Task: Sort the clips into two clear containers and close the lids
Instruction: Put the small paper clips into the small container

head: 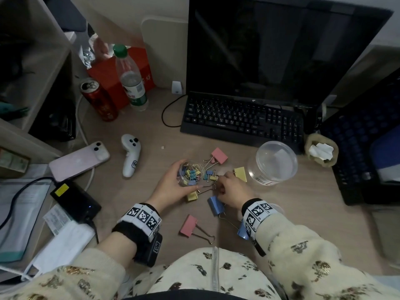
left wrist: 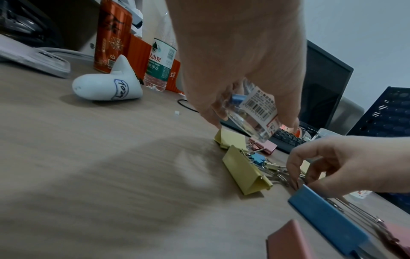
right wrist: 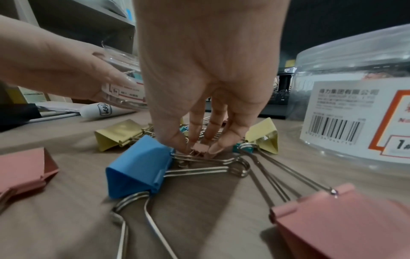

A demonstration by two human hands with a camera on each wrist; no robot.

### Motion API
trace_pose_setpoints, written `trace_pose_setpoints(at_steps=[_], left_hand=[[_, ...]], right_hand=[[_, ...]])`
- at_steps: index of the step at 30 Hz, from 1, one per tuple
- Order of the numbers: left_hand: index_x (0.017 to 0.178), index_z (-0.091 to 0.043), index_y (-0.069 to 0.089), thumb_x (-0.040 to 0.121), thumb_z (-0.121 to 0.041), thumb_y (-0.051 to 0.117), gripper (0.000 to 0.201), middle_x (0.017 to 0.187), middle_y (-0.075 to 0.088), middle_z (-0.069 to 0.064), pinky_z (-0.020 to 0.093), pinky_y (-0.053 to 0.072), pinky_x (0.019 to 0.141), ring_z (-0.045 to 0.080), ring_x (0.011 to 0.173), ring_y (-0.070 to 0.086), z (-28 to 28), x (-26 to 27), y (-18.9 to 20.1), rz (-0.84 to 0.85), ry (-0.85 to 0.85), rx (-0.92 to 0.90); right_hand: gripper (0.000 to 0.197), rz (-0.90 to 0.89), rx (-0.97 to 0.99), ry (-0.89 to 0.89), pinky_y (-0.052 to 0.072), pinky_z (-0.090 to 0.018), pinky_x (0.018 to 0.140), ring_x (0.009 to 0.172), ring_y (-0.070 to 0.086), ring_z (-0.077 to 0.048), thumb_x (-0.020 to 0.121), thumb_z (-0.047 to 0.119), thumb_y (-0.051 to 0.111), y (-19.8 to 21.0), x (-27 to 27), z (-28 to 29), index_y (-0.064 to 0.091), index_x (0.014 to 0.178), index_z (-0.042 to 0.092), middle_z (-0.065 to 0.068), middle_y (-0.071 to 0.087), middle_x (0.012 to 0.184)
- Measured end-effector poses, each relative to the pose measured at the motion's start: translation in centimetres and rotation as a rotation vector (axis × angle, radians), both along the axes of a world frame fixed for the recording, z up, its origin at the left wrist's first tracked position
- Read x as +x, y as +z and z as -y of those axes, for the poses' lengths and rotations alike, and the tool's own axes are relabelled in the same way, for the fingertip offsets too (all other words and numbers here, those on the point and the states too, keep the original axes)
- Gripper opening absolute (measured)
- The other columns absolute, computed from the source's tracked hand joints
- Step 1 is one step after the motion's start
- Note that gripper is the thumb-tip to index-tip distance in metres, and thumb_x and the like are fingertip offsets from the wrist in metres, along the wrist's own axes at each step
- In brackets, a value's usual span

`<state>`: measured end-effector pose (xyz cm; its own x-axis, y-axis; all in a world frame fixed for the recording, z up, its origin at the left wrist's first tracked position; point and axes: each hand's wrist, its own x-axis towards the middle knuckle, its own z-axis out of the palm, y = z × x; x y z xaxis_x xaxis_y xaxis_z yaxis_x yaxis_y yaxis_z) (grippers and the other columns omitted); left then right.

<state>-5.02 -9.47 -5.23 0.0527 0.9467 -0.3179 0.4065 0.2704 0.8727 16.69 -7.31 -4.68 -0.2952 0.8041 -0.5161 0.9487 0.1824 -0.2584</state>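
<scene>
My left hand [head: 180,180] grips a small clear container [head: 191,172], tilted above the desk and holding several small coloured clips. The right hand [head: 221,180] reaches into the loose pile beside it, and its thumb and fingers pinch a small pink clip [right wrist: 199,146] lying on the desk. Large clips lie around: pink [head: 219,155], yellow [head: 241,174], yellow [head: 192,196], blue [head: 215,205] and pink [head: 188,226]. A few small clips [head: 211,175] sit between the hands. A bigger clear container [head: 273,162] stands upright to the right and looks empty.
A black keyboard [head: 242,120] and monitor [head: 281,46] are behind the pile. A white controller [head: 129,156], pink phone [head: 79,161], red can [head: 99,100] and water bottle [head: 131,79] stand to the left. A black mesh tray [head: 365,148] lies at the right.
</scene>
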Motion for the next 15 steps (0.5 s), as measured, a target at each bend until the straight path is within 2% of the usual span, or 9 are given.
trace_pose_setpoints(at_steps=[2,5,10,13,15], left_hand=[[0.141,-0.022,0.043,0.062,-0.034,0.092,0.093,0.132,0.056,-0.007,0.03,0.048,0.105,0.009,0.119,0.056,0.1,0.0,0.1,-0.01,-0.001,-0.001],[0.142,-0.023,0.042,0.063,-0.035,0.091,0.093,0.13,0.054,-0.01,0.028,0.046,0.103,0.009,0.118,0.055,0.1,0.0,0.2,-0.022,-0.003,-0.002],[0.142,-0.023,0.042,0.063,-0.035,0.09,0.094,0.131,0.053,-0.01,0.028,0.046,0.103,0.01,0.119,0.054,0.2,0.2,0.3,-0.027,-0.008,0.0],[0.142,-0.023,0.042,0.063,-0.034,0.091,0.093,0.131,0.053,-0.008,0.031,0.048,0.104,0.011,0.119,0.055,0.2,0.2,0.3,-0.022,-0.02,-0.01],[0.139,-0.024,0.045,0.061,-0.034,0.092,0.092,0.129,0.055,-0.008,0.035,0.049,0.104,0.011,0.117,0.057,0.1,0.5,0.3,-0.013,-0.021,-0.003]], right_hand=[[0.032,-0.02,0.0,-0.029,0.051,-0.036,0.075,0.097,0.058,-0.026,0.081,0.022,0.064,-0.1,0.2,0.0,0.057,0.112,0.015,-0.003,0.052,0.11],[0.028,-0.07,0.005,-0.077,0.052,-0.037,0.078,0.097,0.059,-0.024,0.081,0.019,0.062,-0.1,0.9,0.0,0.059,0.108,0.014,-0.003,0.055,0.11],[0.012,-0.225,0.128,-0.171,0.052,-0.038,0.078,0.09,0.061,-0.024,0.081,0.011,0.057,1.1,1.3,-0.6,0.063,0.092,0.012,-0.005,0.062,0.097],[0.011,-0.405,0.239,-0.211,0.053,-0.034,0.083,0.089,0.061,-0.017,0.087,0.016,0.061,2.7,0.8,-1.3,0.065,0.097,0.014,-0.001,0.064,0.098],[0.013,-0.514,0.322,-0.174,0.052,-0.029,0.082,0.086,0.06,-0.011,0.089,0.024,0.064,4.1,0.0,-1.6,0.064,0.1,0.017,0.003,0.064,0.096]])
